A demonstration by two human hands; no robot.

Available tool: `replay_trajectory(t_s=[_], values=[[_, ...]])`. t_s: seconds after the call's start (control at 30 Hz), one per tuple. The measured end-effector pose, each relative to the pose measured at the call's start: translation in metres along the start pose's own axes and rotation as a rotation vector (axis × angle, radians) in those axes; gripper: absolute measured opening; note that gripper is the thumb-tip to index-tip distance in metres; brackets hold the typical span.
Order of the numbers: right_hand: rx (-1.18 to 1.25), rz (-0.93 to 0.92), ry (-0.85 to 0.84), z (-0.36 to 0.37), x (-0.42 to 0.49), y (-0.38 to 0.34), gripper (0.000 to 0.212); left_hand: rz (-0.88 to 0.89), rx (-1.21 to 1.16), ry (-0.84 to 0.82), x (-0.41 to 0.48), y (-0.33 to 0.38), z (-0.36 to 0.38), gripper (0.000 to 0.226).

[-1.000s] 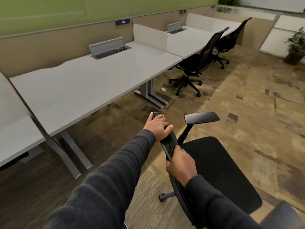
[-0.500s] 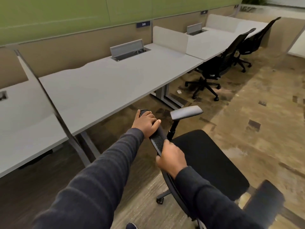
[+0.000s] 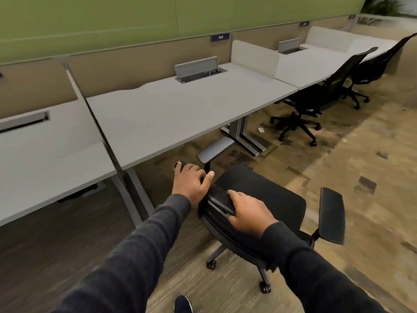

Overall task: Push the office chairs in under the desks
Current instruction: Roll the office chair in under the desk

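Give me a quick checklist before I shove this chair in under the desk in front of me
1. Both hands on the backrest: ok, left hand and right hand grip its top edge.
2. Chair facing the desk: not ok, the seat is angled toward the right.
3. Near armrest clears the desk edge: cannot tell.
4. Floor under the desk free: ok where visible.
5. Desk leg out of the path: cannot tell.

Both hands cover the top rail of the office chair (image 3: 261, 199), so most of its backrest mesh is hidden; the forearms mask the rear of its base. Beyond that chair, the sign (image 3: 220, 37) on the partition is too blurred to read. A shoe (image 3: 182, 304) below the chair is cut off by the bottom edge.
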State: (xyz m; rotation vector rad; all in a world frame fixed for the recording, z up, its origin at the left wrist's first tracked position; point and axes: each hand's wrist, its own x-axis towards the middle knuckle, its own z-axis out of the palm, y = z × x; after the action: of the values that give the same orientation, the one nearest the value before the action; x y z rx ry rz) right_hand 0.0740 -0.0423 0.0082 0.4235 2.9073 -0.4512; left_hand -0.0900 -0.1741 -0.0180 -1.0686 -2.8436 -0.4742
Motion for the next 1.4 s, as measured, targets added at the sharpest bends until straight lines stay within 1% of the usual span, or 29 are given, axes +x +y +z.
replay_trajectory(t_s=[0.07,0.1,0.17,0.23,0.37,0.53,0.67,0.83,0.97,1.13,1.3,1.4], values=[[-0.095,0.001,0.036,0.003,-0.017,0.013,0.062,0.044,0.074,0.022,-0.025,0.010,0.000,0.075],[-0.149,0.027,0.074,0.006,-0.026,0.019,0.058,0.068,0.111,0.017,-0.037,0.015,-0.001,0.076],[-0.240,0.106,0.144,0.013,-0.044,0.032,0.049,0.111,0.151,-0.022,-0.053,0.026,-0.002,0.080],[-0.292,0.124,0.185,0.013,-0.057,0.047,0.048,0.156,0.155,-0.049,-0.064,0.038,-0.004,0.083],[-0.309,0.018,0.169,-0.010,-0.056,0.085,0.048,0.216,0.125,-0.085,-0.073,0.057,-0.007,0.084],[-0.348,-0.074,0.226,-0.025,-0.035,0.110,0.046,0.186,0.098,-0.083,-0.067,0.068,-0.007,0.084],[-0.341,-0.139,0.276,-0.032,-0.007,0.112,0.049,0.121,0.088,-0.028,-0.058,0.062,-0.006,0.083],[-0.342,-0.148,0.211,-0.042,0.042,0.107,0.045,0.050,0.101,-0.021,-0.035,0.048,-0.010,0.081],[-0.353,-0.169,0.202,-0.048,0.088,0.104,0.046,0.015,0.103,-0.036,-0.008,0.034,-0.012,0.081],[-0.346,-0.172,0.253,-0.051,0.148,0.103,0.046,-0.004,0.113,-0.034,0.029,0.014,-0.011,0.087],[-0.267,-0.168,0.321,-0.052,0.206,0.095,0.043,-0.010,0.113,-0.040,0.073,-0.012,-0.010,0.090],[-0.257,-0.185,0.333,-0.056,0.241,0.087,0.042,-0.012,0.101,-0.030,0.098,-0.032,-0.009,0.092]])
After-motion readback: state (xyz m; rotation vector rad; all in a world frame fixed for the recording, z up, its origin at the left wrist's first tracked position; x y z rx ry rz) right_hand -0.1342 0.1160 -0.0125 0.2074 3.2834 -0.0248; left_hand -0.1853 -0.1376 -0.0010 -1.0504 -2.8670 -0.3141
